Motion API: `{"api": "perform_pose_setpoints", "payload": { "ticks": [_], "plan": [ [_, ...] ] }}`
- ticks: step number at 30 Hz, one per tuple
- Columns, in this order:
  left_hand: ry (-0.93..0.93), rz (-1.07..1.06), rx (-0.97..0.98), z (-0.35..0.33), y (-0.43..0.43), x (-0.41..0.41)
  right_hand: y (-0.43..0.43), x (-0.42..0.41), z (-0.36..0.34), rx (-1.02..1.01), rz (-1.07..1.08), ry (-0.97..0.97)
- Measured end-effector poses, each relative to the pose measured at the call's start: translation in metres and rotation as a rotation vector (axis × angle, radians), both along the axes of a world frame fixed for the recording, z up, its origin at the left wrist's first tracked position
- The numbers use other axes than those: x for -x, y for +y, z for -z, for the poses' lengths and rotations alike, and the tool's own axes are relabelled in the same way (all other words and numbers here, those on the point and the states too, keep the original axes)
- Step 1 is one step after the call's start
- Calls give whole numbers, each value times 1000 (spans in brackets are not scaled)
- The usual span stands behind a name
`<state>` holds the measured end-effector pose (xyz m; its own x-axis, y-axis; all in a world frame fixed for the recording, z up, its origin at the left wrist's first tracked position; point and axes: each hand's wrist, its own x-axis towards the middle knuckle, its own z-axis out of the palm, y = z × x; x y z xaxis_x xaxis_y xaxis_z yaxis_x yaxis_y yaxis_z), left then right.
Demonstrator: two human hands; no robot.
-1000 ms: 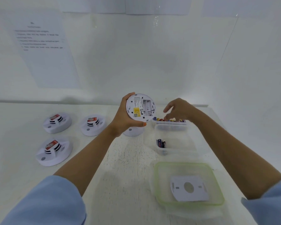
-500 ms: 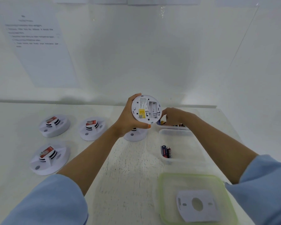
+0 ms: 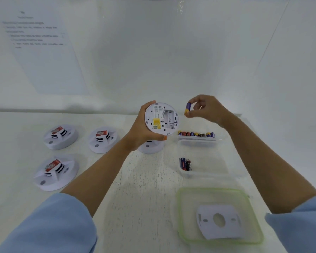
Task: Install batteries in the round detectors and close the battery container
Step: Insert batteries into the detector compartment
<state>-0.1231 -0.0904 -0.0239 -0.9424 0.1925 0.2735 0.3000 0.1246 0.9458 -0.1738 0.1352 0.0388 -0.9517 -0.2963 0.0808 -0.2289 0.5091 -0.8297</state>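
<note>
One blue-and-yellow battery (image 3: 187, 108) is pinched between the thumb and fingertips of the right hand (image 3: 206, 110), nearly upright, just right of the round detector (image 3: 154, 115). The left hand (image 3: 142, 132) grips that detector by its rim, its empty battery bay (image 3: 169, 118) facing the person, slots roughly parallel to the battery.

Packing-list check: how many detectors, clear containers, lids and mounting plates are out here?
Round detectors: 5 (one in the left hand, one partly hidden behind it)
Clear containers: 2
Green-rimmed lid: 1
White mounting plate: 1
Total: 9
</note>
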Motion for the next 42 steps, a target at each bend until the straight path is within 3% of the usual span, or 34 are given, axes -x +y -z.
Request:
{"api": "perform_pose_setpoints", "payload": {
  "ticks": [2, 6, 14, 21, 27, 35, 42],
  "plan": [
    [9, 3, -3, -2, 2, -4, -2, -18, -10, 33, -73, 37],
    [27, 17, -19, -6, 7, -13, -18, -48, -12, -187, -253, 131],
    [-5, 69, -51, -9, 16, -31, -22, -56, -2, -390, -276, 283],
    [-6, 69, -68, -17, 18, -40, -20, -58, -7, -155, -153, 251],
    [2, 94, -70, -24, 22, -44, -18, -59, -10, 53, -220, 55],
    [12, 71, -80, -20, 26, -39, -23, -52, -11, 126, -201, 69],
    [-9, 18, -46, -16, 10, -28, -8, -24, -3, 241, -137, -120]
  ]
}}
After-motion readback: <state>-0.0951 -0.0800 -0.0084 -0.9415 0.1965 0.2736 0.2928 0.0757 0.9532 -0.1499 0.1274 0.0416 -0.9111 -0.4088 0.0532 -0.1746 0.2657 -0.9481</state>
